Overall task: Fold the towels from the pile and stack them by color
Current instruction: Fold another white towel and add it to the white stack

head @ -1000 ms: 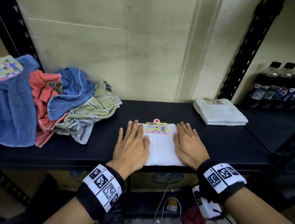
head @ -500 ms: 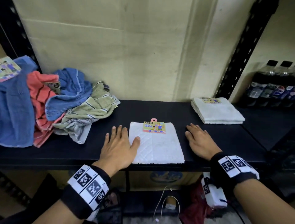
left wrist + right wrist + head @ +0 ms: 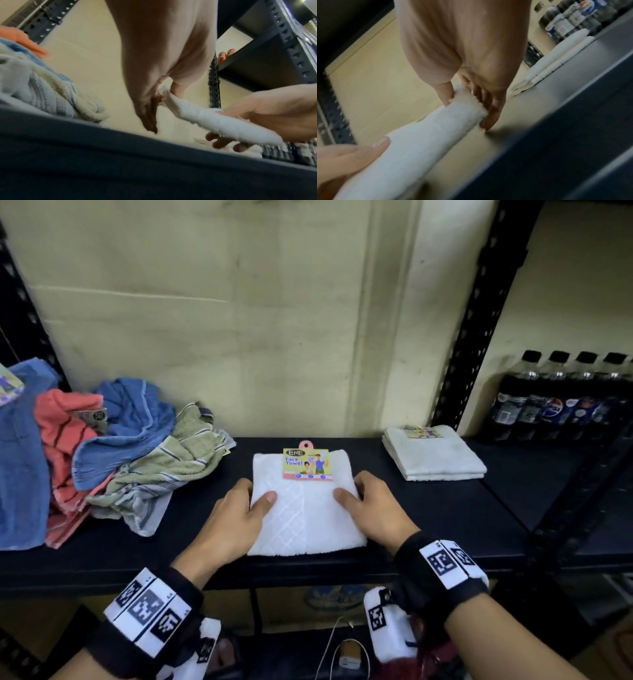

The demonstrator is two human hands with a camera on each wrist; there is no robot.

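White terry, folded square, pinched at both side edges: left hand (image 3: 236,508) grips the left edge of the white towel (image 3: 305,511) with thumb on top and fingers curled beneath; right hand (image 3: 371,505) grips the right edge the same way. Wrist views show the side edges raised off the shelf (image 3: 428,518), fingers under the cloth. Towel sits near the front edge at the middle of the shelf, card label (image 3: 307,464) at its far edge. Judged step: lift the folded towel and carry it right to the white stack (image 3: 433,455), which lies further back on the right, well apart. To do it well: keep both grips level so the layers do not slide or fan open, hold the fold taut between the hands, lower it squarely so its edges line up with the stack below, let go only once it rests flat. Unfolded pile (image 3: 113,453) of blue, coral and green striped towels lies far left, untouched.
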